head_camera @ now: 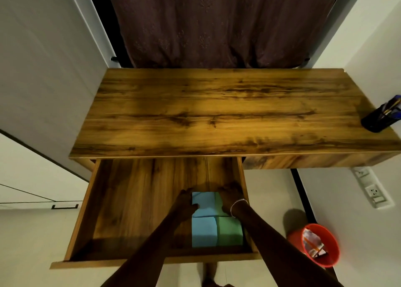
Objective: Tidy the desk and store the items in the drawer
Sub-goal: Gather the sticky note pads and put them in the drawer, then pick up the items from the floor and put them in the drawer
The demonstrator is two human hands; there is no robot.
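Four notepads point(205, 232) (two blue, two green)

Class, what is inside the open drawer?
Four pads at the right of the drawer: near blue pad, near green pad, far blue pad, far green pad. The left hand and right hand grip the far two, covering their edges.

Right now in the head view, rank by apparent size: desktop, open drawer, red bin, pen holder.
1. desktop
2. open drawer
3. red bin
4. pen holder
The bin stands farther off on the floor, so looks smaller than it is.
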